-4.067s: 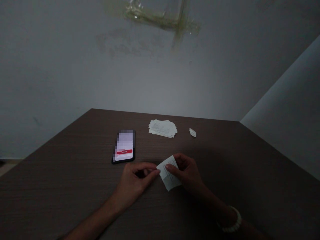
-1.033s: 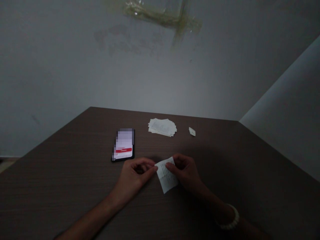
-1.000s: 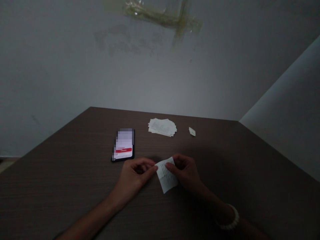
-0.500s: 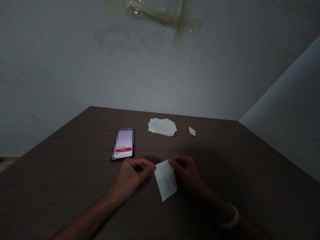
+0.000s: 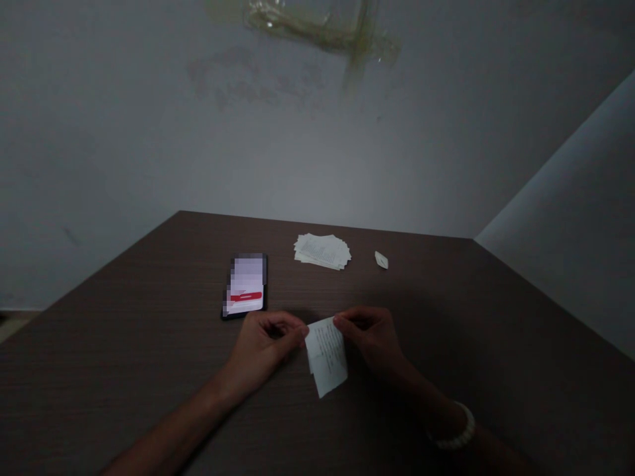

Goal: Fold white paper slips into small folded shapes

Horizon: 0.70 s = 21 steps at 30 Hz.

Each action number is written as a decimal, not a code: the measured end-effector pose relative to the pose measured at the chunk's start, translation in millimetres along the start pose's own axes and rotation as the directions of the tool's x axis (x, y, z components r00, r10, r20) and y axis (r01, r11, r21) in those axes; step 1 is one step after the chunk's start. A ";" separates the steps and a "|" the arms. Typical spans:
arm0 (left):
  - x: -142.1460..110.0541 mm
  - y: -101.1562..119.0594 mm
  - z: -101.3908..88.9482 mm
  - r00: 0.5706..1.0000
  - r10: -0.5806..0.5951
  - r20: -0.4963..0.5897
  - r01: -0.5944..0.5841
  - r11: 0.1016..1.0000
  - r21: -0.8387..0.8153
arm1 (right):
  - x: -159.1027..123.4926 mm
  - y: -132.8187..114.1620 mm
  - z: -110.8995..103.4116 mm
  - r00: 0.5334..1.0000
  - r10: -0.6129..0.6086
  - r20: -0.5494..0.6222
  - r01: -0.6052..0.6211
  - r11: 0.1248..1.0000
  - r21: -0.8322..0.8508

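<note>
Held up between both hands is a small printed slip of paper (image 5: 327, 357), its text facing me and its lower end hanging free. A second edge shows behind it at the lower left. My left hand (image 5: 265, 344) is closed, thumb and forefinger pinching the slip's upper left corner. At the upper right corner, my right hand (image 5: 373, 337) pinches it the same way; a pale beaded bracelet (image 5: 457, 428) circles that wrist. Just beyond my left hand lies a phone (image 5: 245, 287) with its screen lit.
A fanned-out pile of printed paper slips (image 5: 322, 251) lies toward the back of the dark wooden table (image 5: 149, 344). To its right is a small folded white piece (image 5: 381, 260). A grey wall (image 5: 317, 152) with tape stuck on it rises behind the table.
The slip has shifted slightly left and tilted, and a second edge now shows at its lower left. Both hands keep their pinch almost in place.
</note>
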<state>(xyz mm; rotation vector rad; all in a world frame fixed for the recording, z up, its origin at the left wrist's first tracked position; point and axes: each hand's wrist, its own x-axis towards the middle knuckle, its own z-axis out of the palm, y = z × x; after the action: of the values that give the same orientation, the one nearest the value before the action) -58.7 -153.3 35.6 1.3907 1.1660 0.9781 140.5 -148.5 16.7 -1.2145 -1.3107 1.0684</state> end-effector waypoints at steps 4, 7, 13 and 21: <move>1.9 -1.8 -0.5 0.999 0.048 -0.006 -0.047 0.997 0.058 | -1.8 -4.9 1.8 1.000 -0.009 -0.006 0.009 1.000 0.001; 2.3 -1.7 0.8 0.998 0.062 -0.012 -0.060 0.995 0.085 | -3.1 -6.8 2.3 1.000 -0.016 -0.022 0.016 1.000 -0.005; -0.7 1.9 6.2 0.998 -0.017 0.054 0.011 0.994 0.105 | -2.7 -6.1 2.2 0.998 -0.007 -0.055 0.010 0.999 0.041; -2.7 4.1 5.2 0.997 -0.060 0.053 0.056 0.996 0.075 | 0.1 -0.8 -0.5 1.000 0.020 0.009 -0.021 0.997 0.075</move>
<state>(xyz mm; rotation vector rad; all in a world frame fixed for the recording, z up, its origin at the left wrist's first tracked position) -53.6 -157.0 39.0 1.4253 1.2048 0.8578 141.0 -148.5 17.5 -1.1706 -1.2550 1.1285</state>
